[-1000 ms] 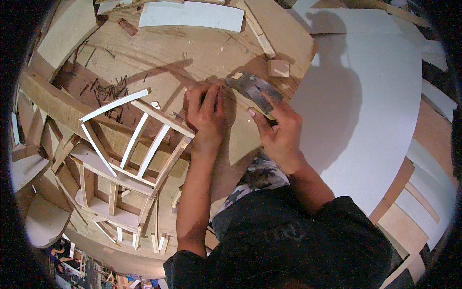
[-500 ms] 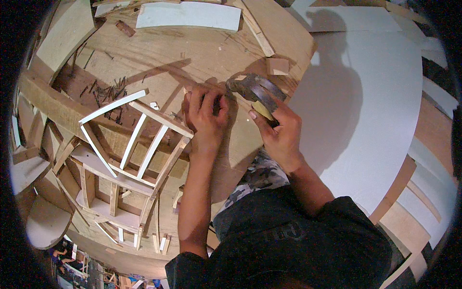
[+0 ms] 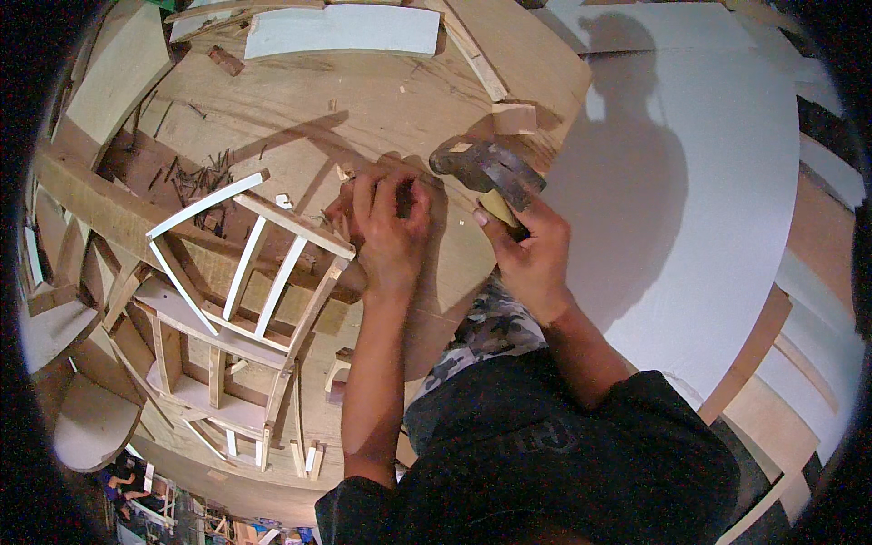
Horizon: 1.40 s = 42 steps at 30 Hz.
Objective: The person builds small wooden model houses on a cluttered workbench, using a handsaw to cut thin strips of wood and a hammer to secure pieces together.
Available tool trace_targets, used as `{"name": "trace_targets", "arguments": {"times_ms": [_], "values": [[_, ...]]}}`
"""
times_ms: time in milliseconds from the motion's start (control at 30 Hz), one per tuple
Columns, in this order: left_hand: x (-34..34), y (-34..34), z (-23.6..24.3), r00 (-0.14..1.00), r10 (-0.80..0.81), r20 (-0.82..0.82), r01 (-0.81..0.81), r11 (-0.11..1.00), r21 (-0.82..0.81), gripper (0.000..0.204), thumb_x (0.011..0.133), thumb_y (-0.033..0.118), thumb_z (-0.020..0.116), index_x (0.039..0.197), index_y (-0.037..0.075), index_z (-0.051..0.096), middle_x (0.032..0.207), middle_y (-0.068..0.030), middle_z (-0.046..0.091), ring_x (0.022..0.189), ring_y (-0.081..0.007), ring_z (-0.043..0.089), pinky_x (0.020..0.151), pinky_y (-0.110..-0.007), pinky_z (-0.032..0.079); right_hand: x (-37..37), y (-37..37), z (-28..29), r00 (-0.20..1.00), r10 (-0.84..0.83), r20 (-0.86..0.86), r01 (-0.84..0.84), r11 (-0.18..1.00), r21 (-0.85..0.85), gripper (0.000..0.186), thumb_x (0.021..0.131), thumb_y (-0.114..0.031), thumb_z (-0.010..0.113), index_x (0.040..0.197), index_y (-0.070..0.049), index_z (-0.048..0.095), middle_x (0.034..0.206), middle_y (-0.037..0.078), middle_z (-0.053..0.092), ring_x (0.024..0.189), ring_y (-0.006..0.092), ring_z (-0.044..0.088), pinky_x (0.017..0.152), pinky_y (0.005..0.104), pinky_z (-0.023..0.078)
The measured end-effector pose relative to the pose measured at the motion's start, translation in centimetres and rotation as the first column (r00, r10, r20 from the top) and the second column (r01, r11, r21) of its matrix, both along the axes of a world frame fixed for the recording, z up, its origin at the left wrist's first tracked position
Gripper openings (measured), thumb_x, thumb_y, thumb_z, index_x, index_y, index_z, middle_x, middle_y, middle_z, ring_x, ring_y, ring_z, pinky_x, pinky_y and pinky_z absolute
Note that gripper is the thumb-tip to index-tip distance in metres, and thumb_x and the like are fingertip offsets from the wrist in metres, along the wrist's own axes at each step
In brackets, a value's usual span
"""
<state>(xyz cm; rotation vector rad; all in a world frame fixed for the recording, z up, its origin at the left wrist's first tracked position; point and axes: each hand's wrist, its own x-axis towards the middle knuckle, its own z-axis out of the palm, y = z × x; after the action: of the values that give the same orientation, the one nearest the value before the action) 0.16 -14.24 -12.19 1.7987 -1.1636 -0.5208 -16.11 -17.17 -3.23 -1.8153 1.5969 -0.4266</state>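
My left hand [image 3: 392, 218] rests low over the plywood board, its fingers curled in and close together. Whatever is between the fingertips is too small or hidden to name. In my right hand [image 3: 538, 263] is a claw hammer [image 3: 495, 171], gripped near the head by its yellow and black handle. The hammer head hangs just right of my left fingers, apart from them. Beside my left wrist stands a slatted wooden frame [image 3: 292, 224] with some white-faced strips. A small wood chip [image 3: 344, 172] lies by my left fingertips.
Dark nails [image 3: 202, 182] lie piled on the plywood board [image 3: 372, 118] at the left. A curved white strip [image 3: 341, 33] and a wooden batten [image 3: 474, 54] are at the far side. To my right spreads a large white panel [image 3: 727, 200] bearing my shadow.
The board and frame have shifted slightly left in the view. The hammer head has tilted a little, while both hands keep nearly the same place and grip.
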Motion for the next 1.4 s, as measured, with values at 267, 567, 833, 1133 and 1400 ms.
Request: {"name": "trace_targets", "arguments": {"times_ms": [267,567,833,1133,1400], "values": [[-0.5,0.1,0.8,0.998,0.045,0.044,-0.047,0.997,0.056,0.018,0.087,0.008,0.080,0.104,0.009,0.075,0.109,-0.0117,0.067,0.101,-0.0340,0.067,0.086,-0.044,0.057,-0.2,0.9,-0.5,0.999,0.024,0.045,-0.021,0.997,-0.073,0.033,0.093,-0.004,0.080,0.125,0.001,0.074,0.112,0.015,0.078,0.101,0.0178,0.073,0.087,0.0323,0.057],[-1.4,-0.9,0.4,0.999,-0.001,0.037,-0.001,0.999,0.049,0.019,0.081,0.011,0.083,0.099,0.010,0.076,0.099,-0.0078,0.066,0.097,-0.0331,0.062,0.087,-0.045,0.051,-1.3,0.7,-0.3,0.996,-0.032,0.084,0.036,0.998,-0.045,0.032,0.094,-0.002,0.079,0.125,0.001,0.074,0.112,0.014,0.077,0.102,0.0169,0.072,0.090,0.0317,0.056],[-2.3,-2.8,0.4,0.982,-0.036,0.183,0.030,0.999,0.039,0.023,0.077,0.018,0.087,0.097,0.013,0.077,0.100,-0.0093,0.068,0.098,-0.0369,0.062,0.091,-0.048,0.050,-2.4,-0.2,0.8,0.997,-0.074,0.032,0.077,0.992,-0.097,0.030,0.093,-0.003,0.080,0.122,0.001,0.075,0.111,0.014,0.078,0.099,0.0162,0.072,0.088,0.0314,0.056],[-2.0,-2.4,0.3,0.977,-0.080,0.199,0.065,0.994,0.083,0.022,0.077,0.021,0.088,0.096,0.014,0.080,0.103,-0.0114,0.068,0.103,-0.0388,0.062,0.095,-0.049,0.049,-1.9,-0.3,0.1,1.000,-0.027,0.010,0.028,0.990,-0.138,0.039,0.089,-0.002,0.081,0.127,-0.002,0.075,0.108,0.018,0.077,0.090,0.0221,0.074,0.077,0.0338,0.057],[-1.7,-2.7,0.7,0.984,-0.063,0.164,0.053,0.996,0.067,0.015,0.076,0.015,0.086,0.090,0.017,0.082,0.090,-0.0053,0.064,0.098,-0.0320,0.058,0.095,-0.047,0.042,-1.8,-0.3,0.8,1.000,0.002,0.008,-0.001,0.998,-0.068,0.052,0.089,-0.007,0.082,0.139,-0.003,0.067,0.140,0.025,0.067,0.126,0.0410,0.068,0.102,0.0441,0.058]]}}
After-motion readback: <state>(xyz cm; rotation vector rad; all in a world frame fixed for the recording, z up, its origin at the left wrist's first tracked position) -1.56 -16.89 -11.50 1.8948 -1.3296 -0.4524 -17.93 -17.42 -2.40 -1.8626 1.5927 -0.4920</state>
